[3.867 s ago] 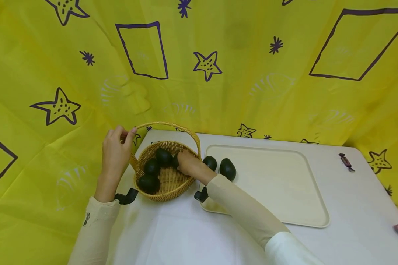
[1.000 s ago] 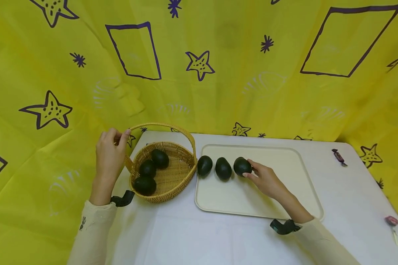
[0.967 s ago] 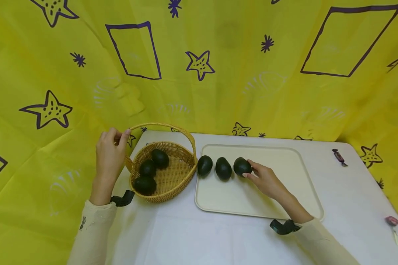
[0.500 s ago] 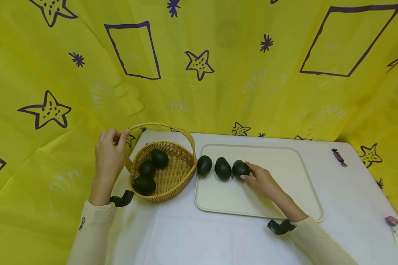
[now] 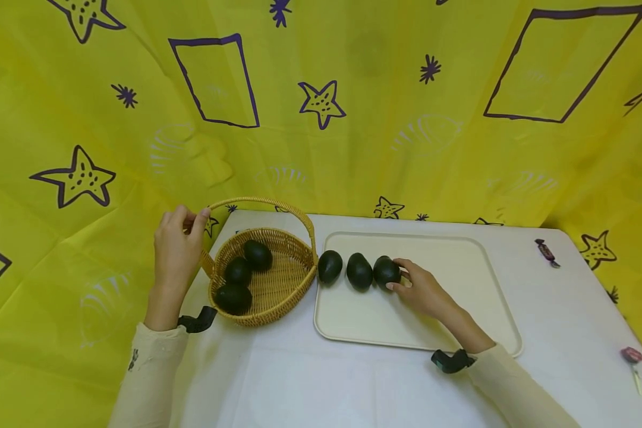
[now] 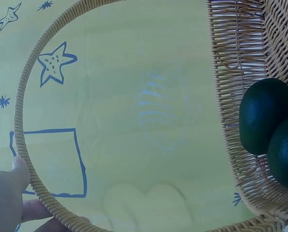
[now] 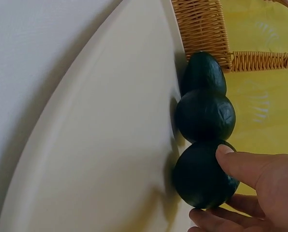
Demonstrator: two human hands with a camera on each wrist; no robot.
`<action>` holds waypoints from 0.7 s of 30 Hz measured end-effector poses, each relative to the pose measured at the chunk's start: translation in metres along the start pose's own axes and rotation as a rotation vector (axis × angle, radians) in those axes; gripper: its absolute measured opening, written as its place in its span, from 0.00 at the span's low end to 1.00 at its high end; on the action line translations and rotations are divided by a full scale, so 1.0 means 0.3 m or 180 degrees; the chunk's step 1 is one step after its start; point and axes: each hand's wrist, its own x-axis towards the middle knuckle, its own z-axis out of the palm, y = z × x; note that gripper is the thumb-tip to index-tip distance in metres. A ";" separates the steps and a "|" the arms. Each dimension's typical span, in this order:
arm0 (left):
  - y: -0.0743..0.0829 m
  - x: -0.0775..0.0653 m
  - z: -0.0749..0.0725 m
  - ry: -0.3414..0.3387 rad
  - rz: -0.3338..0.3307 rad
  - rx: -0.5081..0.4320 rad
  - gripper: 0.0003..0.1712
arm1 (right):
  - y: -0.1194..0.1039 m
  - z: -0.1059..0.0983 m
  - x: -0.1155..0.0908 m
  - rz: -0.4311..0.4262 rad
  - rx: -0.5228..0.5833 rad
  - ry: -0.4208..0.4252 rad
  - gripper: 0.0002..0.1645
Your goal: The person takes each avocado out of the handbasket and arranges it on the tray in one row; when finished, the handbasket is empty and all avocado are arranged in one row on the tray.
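Observation:
My left hand [image 5: 178, 249] pinches the arched handle [image 5: 257, 201] of a wicker basket [image 5: 280, 309] between thumb and fingers, also seen in the left wrist view. Three dark green avocados lie along the basket's left side, one of them the lowest avocado [image 5: 233, 299]. On the cream tray [image 5: 406, 324], my right hand [image 5: 421, 291] holds an avocado [image 5: 386, 271], thumb on its near side and fingers on its right. Left of it stand a middle avocado [image 5: 359, 272] and another avocado [image 5: 330, 267] by the tray's left rim, in a row. In the right wrist view the held avocado [image 7: 202, 176] appears closest.
A wrapped candy [image 5: 547, 254] lies on the white table [image 5: 299, 380] at the far right, with a lollipop [image 5: 632, 356] nearer the right edge. A yellow patterned curtain [image 5: 380, 148] hangs behind the table. The basket stands against the tray's left edge.
Since the first frame, my right hand has carried an avocado from the basket to the tray. During the last second it shifted slightly left toward the middle avocado. My left hand stays on the handle.

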 end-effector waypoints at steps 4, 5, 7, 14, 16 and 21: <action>-0.001 0.001 -0.001 0.0007 -0.0012 -0.0013 0.28 | 0.003 -0.003 0.004 0.0018 0.0058 -0.0058 0.38; 0.000 0.001 -0.001 0.0010 -0.0010 -0.0018 0.28 | 0.002 -0.004 0.005 0.0022 0.0061 -0.0072 0.38; 0.001 0.001 -0.001 0.0008 -0.0006 -0.0025 0.29 | 0.001 -0.007 0.007 0.0009 0.0041 -0.0086 0.38; -0.002 0.002 0.001 0.0005 0.0022 -0.0045 0.29 | 0.002 -0.014 0.013 0.0009 0.0053 -0.0125 0.39; -0.003 0.003 0.000 0.0009 0.0030 -0.0043 0.28 | 0.002 -0.014 0.015 -0.0001 0.0053 -0.0115 0.39; -0.004 0.006 -0.002 0.0001 0.0028 -0.0032 0.28 | -0.001 -0.015 0.020 -0.0026 0.0050 -0.0119 0.39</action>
